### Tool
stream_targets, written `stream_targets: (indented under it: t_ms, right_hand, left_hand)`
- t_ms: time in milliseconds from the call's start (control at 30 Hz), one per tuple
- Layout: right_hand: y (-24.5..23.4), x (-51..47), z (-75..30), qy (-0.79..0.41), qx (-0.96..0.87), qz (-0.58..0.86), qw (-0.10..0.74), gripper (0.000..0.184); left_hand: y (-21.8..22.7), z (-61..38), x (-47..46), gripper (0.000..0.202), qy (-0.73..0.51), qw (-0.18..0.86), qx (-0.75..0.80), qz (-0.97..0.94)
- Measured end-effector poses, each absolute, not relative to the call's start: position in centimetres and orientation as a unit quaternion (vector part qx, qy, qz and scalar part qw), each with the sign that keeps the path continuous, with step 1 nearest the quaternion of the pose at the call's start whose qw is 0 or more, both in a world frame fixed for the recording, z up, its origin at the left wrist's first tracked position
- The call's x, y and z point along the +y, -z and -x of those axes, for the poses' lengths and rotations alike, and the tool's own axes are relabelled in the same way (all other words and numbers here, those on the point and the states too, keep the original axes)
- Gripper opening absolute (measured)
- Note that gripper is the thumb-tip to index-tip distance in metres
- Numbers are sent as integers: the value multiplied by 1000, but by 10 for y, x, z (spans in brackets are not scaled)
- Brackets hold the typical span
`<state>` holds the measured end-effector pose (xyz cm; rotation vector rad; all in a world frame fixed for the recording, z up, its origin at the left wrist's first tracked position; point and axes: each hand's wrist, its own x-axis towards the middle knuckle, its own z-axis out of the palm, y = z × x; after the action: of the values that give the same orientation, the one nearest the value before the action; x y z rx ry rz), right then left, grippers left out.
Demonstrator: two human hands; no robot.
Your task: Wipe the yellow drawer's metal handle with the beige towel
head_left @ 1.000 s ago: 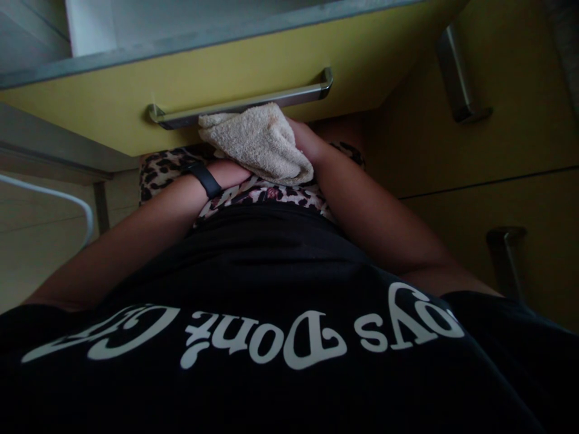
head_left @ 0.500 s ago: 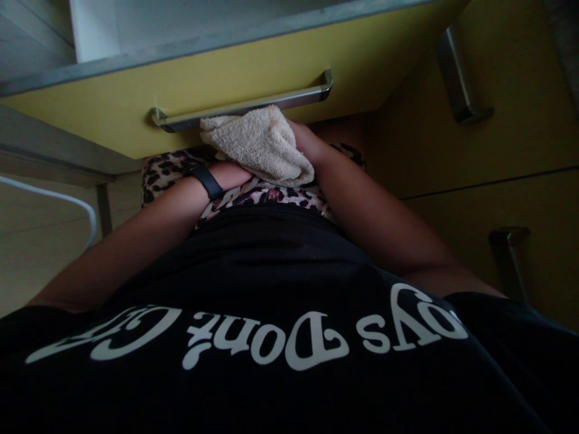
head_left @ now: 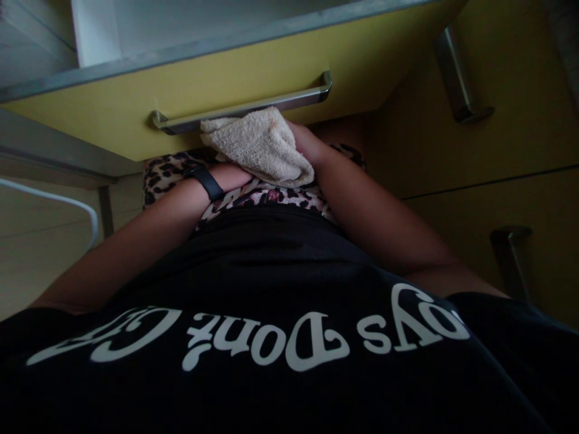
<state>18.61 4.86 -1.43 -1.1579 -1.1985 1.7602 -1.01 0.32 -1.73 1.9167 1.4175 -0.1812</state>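
A beige terry cloth [head_left: 260,147] lies bunched over my hands, in front of my lap and just below the metal handle [head_left: 253,110] of a pulled-out yellow drawer [head_left: 217,69]. My right hand [head_left: 305,141] is at the cloth's right side and grips it; its fingers are behind the fabric. From the left, my left hand [head_left: 237,175] reaches under the cloth, which hides its fingers. A dark band [head_left: 207,182] circles the left wrist. The cloth's upper edge is close to the handle; whether they touch I cannot tell.
Yellow cabinet fronts [head_left: 452,150] with metal handles [head_left: 464,78] stand close on the right. The grey top edge [head_left: 181,57] of the drawer crosses above my hands. At the left, a white cable [head_left: 58,196] curves over the pale floor [head_left: 40,259].
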Motion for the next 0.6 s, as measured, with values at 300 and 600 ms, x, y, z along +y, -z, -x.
stream_targets:
  t_ms: [300, 600]
  right_hand:
    - [11, 46, -188, -679, -470, 442, 351, 31]
    - [27, 57, -185, -697, -458, 423, 356, 39]
  left_hand:
    - [14, 8, 3, 57, 42, 355, 543, -760]
    - [3, 4, -1, 53, 46, 367, 549, -749]
